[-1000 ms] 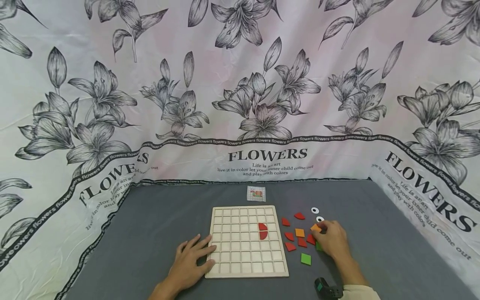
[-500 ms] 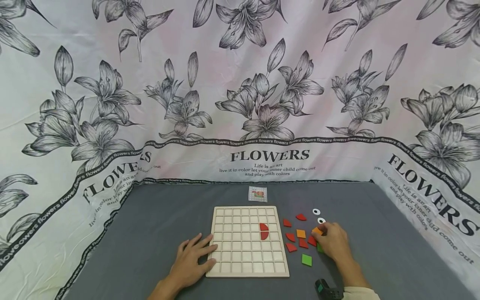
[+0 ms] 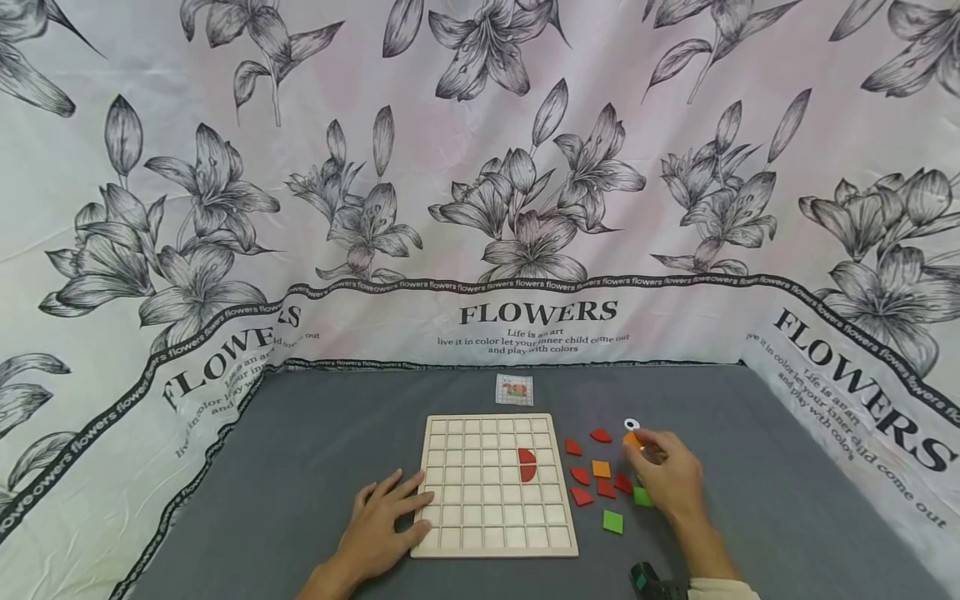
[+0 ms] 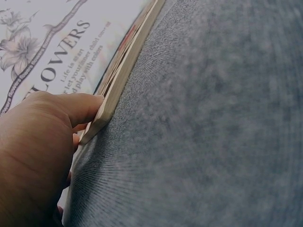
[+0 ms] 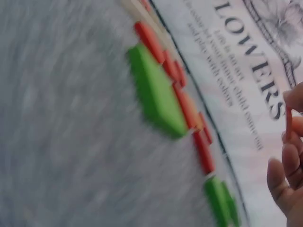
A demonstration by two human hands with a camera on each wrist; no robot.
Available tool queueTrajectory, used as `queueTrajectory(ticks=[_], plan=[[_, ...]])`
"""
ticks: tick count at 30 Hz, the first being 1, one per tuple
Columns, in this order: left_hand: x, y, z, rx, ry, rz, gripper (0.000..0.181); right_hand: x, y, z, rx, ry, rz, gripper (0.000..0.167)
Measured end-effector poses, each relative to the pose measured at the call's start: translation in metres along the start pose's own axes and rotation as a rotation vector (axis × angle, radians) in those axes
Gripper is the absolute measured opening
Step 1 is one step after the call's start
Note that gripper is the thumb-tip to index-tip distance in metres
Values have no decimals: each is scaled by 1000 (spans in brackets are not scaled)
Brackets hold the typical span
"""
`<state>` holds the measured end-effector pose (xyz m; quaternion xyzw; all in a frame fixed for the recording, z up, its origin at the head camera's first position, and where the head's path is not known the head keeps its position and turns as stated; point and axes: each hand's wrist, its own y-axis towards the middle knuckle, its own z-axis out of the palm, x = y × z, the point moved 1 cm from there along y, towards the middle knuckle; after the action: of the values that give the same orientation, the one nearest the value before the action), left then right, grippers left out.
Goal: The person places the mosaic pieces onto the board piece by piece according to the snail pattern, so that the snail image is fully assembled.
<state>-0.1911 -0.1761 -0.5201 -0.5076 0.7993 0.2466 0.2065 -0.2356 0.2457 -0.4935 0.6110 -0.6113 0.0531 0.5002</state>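
Note:
My left hand (image 3: 382,527) rests with spread fingers on the left edge of a pale wooden grid board (image 3: 491,542); in the left wrist view that hand (image 4: 45,142) touches the corner of the board (image 4: 116,92). Two red quarter pieces (image 3: 527,472) sit in cells at the board's right. To the right of the board, my right hand (image 3: 671,475) pinches an orange piece (image 3: 630,439) between thumb and fingers, beside a white ring piece (image 3: 632,424). The right wrist view shows the thin piece (image 5: 288,124) edge-on, in the fingertips of my right hand (image 5: 291,165).
Several red pieces (image 3: 580,497), an orange square (image 3: 601,468) and green pieces (image 3: 612,522) lie on the grey cloth right of the board. A small picture card (image 3: 514,390) lies behind the board. A black device (image 3: 647,579) is near my right wrist. Flowered cloth hangs behind.
My right hand has risen slightly from the pieces with the orange piece in its pinch, uncovering more of a green piece and covering the nearer white ring. The left hand keeps its place.

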Motion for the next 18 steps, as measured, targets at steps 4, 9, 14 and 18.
queueTrajectory(ticks=[4, 9, 14, 18], plan=[[1, -1, 1, -4, 6, 9, 43, 15, 2, -6, -13, 160, -52, 25], [1, -1, 2, -18, 10, 17, 42, 40, 8, -19, -1, 340, -239, 33], [1, -1, 2, -18, 3, 11, 42, 80, 12, -34, 7, 457, -414, 39], [1, -2, 2, -14, 11, 9, 43, 107, 13, -43, 0, 517, -474, 39]])
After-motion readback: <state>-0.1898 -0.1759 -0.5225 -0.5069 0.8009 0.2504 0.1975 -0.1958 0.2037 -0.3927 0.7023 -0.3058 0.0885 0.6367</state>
